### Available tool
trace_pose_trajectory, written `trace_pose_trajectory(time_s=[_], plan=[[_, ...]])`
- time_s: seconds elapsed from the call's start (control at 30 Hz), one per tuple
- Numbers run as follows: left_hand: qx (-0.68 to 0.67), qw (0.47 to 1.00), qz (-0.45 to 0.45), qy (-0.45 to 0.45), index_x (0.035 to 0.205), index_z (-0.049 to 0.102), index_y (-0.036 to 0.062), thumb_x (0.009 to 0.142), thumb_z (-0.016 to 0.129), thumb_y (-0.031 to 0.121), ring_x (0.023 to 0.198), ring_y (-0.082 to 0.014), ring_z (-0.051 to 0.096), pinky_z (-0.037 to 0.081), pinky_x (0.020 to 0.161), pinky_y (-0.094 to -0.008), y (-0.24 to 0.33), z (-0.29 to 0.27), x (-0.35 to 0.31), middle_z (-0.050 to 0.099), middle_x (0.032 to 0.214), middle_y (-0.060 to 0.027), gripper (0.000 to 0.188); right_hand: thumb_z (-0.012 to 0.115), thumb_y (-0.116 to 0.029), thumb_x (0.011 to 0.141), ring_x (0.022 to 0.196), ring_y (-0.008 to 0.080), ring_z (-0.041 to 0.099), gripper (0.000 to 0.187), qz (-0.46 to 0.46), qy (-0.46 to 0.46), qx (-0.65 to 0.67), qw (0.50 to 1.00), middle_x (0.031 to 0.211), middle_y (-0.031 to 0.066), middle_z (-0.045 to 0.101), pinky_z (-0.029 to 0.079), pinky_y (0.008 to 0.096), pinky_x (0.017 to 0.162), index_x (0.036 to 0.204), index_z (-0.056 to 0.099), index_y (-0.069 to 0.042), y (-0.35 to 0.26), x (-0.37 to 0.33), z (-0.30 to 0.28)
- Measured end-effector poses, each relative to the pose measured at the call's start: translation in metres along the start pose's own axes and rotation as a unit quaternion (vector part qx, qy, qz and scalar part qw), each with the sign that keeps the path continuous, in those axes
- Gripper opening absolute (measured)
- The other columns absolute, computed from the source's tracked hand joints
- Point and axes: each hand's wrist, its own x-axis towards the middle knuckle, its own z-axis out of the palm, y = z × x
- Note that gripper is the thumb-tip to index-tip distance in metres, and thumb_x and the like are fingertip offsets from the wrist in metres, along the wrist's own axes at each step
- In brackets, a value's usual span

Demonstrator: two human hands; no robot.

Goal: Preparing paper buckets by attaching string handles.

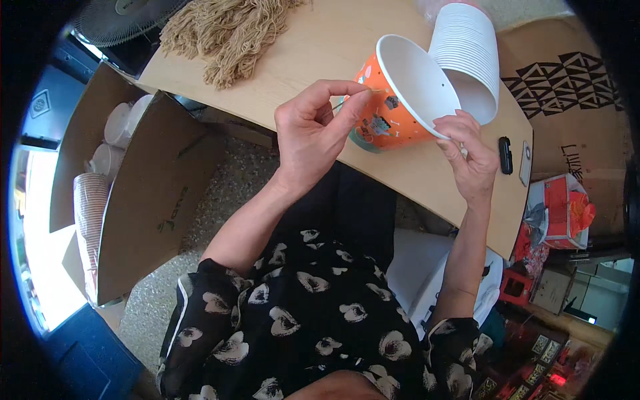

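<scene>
An orange printed paper bucket (404,124) with a white inside is held tilted over the table, its mouth facing up and right. My right hand (472,159) grips its rim at the near right, fingers over the edge and thumb outside. At the bucket's left wall, my left hand (315,127) is closed in a pinch on a thin tan cord, which shows only in part by the fingertips. A small dark spot, perhaps a hole, marks the inner wall.
Bundled tan cords (230,40) lie at the table's far left. A stack of white paper buckets (467,50) lies beyond the held one. A black marker-like object (505,155) and a phone-like slab (526,163) rest at the right edge. An open carton (160,200) with stacked cups stands left.
</scene>
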Motion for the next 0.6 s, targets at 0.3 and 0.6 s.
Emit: trace_pose_trajectory(time_s=[0.3, 0.6], plan=[[0.025, 0.999, 0.03, 0.0, 0.101, 0.074, -0.0006, 0.092, 0.074, 0.008, 0.053, 0.0031, 0.041, 0.029, 0.045, -0.0171, -0.0021, -0.0003, 0.0025, 0.07, 0.073, 0.0031, 0.012, 0.075, -0.009, 0.087, 0.102, 0.0226, 0.068, 0.014, -0.003, 0.0, 0.0, 1.0, 0.096, 0.0053, 0.073, 0.04, 0.0469, 0.108, 0.1, 0.071, -0.005, -0.0023, 0.0017, 0.0015], [0.008, 0.999, 0.051, -0.002, 0.099, 0.074, -0.0006, 0.092, 0.073, 0.005, 0.054, 0.0029, 0.047, 0.032, 0.044, -0.0174, -0.0003, 0.0018, 0.0034, 0.072, 0.077, 0.0009, 0.009, 0.074, -0.01, 0.089, 0.102, 0.0236, 0.067, 0.014, -0.014, -0.014, -0.008, 1.0, 0.097, 0.0078, 0.072, 0.04, 0.0478, 0.109, 0.1, 0.07, -0.003, -0.0036, 0.0021, 0.0013]])
